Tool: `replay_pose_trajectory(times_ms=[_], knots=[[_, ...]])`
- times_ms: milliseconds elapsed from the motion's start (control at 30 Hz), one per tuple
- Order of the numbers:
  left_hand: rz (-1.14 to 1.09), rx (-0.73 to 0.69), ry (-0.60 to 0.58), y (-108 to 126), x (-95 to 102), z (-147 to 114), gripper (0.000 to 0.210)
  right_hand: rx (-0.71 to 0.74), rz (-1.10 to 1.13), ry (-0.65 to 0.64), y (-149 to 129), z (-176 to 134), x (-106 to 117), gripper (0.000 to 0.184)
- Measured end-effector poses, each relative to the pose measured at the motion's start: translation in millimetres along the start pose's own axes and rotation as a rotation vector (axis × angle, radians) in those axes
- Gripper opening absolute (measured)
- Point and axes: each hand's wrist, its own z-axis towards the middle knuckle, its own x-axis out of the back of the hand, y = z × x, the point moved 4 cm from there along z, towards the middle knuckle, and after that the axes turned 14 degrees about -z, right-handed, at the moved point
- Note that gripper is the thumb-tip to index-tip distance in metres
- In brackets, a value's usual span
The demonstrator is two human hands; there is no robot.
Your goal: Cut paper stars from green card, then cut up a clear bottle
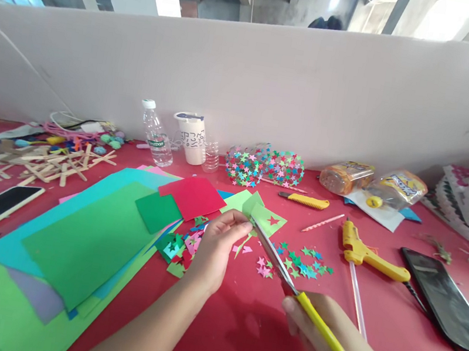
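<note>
My left hand (219,247) pinches something green between thumb and forefinger, a small bit of paper that the fingers mostly hide. In my right hand (313,324) are yellow-handled scissors (328,339), their blades pointing up and left to the pinched fingertips. Just behind the tips lies a light green paper square (261,218) with a star-shaped hole, red table showing through. Loose cut paper stars (303,263) in green, blue and pink lie right of the blades. A pile of paper scraps (180,250) sits left of my left hand.
Coloured paper sheets (91,236) spread over the left side. Behind stand a water bottle (157,136), a white cup (191,139) and star-covered clear shapes (245,165). To the right lie a yellow utility knife (306,201), a yellow glue gun (364,254) and a dark tablet-like device (450,299).
</note>
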Motion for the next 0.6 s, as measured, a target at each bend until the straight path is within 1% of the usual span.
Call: replay_pose_trajectory(times_ms=[100, 200, 267, 333, 467, 533, 600], knots=[[-0.023, 0.016, -0.009, -1, -0.1, 0, 0.004, -0.025, -0.002, 0.001, 1, 0, 0, 0.047], [-0.070, 0.022, 0.033, -1, 0.9, 1, 0.004, 0.024, 0.035, 0.017, 3, 2, -1, 0.048], [-0.121, 0.043, 0.081, 0, 1.3, 1, 0.007, 0.082, 0.087, 0.063, 4, 4, 2, 0.048], [-0.175, 0.091, 0.096, -2, -1.0, 1, 0.009, 0.097, 0.131, 0.146, 5, 5, 7, 0.045], [-0.193, 0.228, 0.007, -10, -13.7, -7, 0.008, 0.025, 0.184, 0.334, 5, 4, 19, 0.039], [-0.155, 0.285, -0.039, -17, -19.9, -13, 0.008, 0.014, 0.203, 0.383, 2, 3, 23, 0.037], [-0.115, 0.332, -0.074, -24, -23.7, -19, 0.010, 0.007, 0.226, 0.397, 1, 2, 25, 0.036]])
